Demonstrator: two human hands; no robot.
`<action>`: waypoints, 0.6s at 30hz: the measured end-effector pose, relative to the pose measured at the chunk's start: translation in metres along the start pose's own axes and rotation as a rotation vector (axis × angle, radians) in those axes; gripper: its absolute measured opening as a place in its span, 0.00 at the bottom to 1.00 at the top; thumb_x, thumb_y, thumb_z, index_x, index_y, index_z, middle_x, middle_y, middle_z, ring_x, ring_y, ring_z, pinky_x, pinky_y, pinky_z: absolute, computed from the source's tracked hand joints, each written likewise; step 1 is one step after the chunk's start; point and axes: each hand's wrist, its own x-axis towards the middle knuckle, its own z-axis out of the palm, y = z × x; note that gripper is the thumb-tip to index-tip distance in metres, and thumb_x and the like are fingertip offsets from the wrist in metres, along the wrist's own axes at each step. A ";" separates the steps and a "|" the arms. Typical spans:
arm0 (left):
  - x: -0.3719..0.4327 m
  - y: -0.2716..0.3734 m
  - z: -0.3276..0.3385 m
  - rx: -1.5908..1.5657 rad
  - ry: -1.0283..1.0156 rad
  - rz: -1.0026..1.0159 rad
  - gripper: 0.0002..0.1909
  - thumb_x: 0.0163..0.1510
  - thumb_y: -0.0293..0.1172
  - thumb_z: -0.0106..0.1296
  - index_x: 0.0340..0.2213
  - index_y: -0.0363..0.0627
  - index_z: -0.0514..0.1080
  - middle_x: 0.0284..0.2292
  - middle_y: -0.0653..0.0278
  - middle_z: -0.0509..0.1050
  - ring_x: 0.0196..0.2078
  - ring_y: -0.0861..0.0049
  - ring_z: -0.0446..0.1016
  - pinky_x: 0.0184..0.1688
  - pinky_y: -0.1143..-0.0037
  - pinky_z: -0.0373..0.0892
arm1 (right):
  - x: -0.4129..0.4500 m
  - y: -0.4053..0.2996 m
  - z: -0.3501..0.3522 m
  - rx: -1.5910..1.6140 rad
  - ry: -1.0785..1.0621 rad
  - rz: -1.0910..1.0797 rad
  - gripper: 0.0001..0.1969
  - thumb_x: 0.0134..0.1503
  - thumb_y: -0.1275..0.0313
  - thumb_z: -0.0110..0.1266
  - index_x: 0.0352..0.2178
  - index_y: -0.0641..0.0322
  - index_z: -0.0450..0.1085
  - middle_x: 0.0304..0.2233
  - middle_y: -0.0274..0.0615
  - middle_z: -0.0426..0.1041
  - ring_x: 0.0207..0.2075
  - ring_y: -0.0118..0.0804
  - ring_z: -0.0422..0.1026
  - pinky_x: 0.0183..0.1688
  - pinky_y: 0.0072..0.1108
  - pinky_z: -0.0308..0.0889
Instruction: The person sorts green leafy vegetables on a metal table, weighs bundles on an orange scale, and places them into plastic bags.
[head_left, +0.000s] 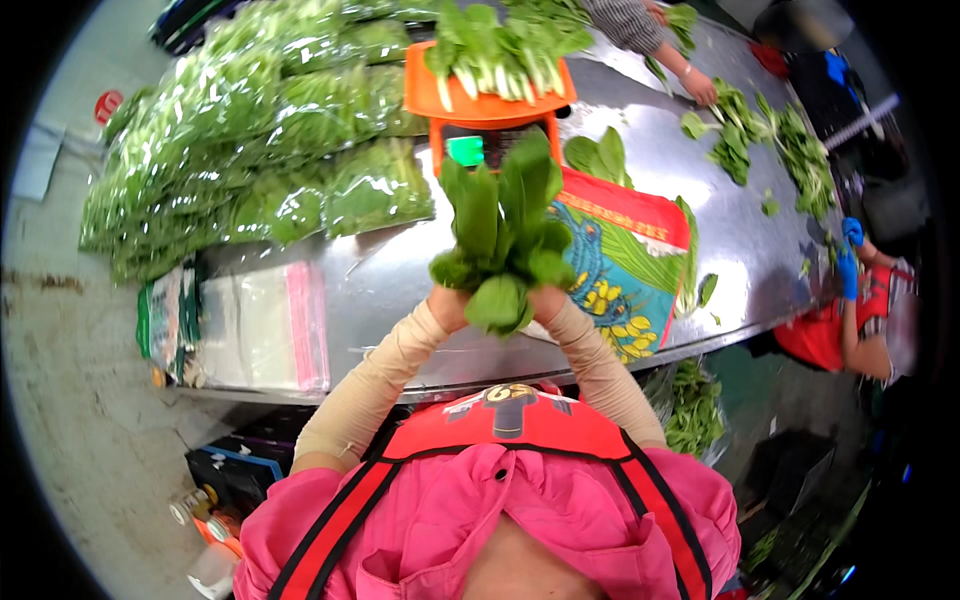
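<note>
Both of my hands grip a bunch of leafy greens (501, 232) from its two sides, above the table's front edge. My left hand (450, 306) is on the bunch's left, and my right hand (547, 301) on its right; leaves hide most of the fingers. Just beyond the bunch stands an orange scale (491, 109) with a lit green display. More greens with white stalks (510, 56) lie on its pan. To the right, a printed red, green and teal sack (630, 262) lies flat, with loose leaves (604, 156) by its far edge.
Plastic-bagged greens (262, 135) are piled at left on the metal table (375, 300). Clear plastic bags with a pink edge (262, 326) lie near the front left. A co-worker's hand (699, 86) touches loose greens (731, 139) at right. Another person wears blue gloves (847, 259).
</note>
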 end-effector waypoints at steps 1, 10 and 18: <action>-0.012 0.006 0.000 -0.275 0.013 -0.081 0.23 0.46 0.26 0.52 0.46 0.43 0.61 0.44 0.61 0.66 0.44 0.77 0.65 0.46 0.74 0.64 | -0.007 0.001 0.013 0.143 -0.024 0.094 0.20 0.45 0.69 0.55 0.41 0.63 0.65 0.41 0.44 0.67 0.44 0.40 0.65 0.45 0.27 0.61; -0.074 -0.077 -0.045 0.617 0.234 0.179 0.31 0.47 0.25 0.51 0.53 0.43 0.52 0.48 0.57 0.63 0.50 0.73 0.63 0.52 0.75 0.60 | -0.074 0.047 0.057 -0.139 -0.371 0.185 0.22 0.45 0.68 0.54 0.43 0.63 0.63 0.39 0.50 0.68 0.41 0.47 0.67 0.42 0.31 0.63; 0.000 -0.023 -0.033 0.081 0.652 0.201 0.20 0.44 0.27 0.56 0.40 0.34 0.66 0.38 0.62 0.71 0.38 0.78 0.69 0.39 0.78 0.66 | 0.035 0.012 0.050 -0.168 -0.123 0.188 0.33 0.45 0.68 0.55 0.51 0.62 0.50 0.34 0.61 0.68 0.37 0.61 0.67 0.36 0.36 0.64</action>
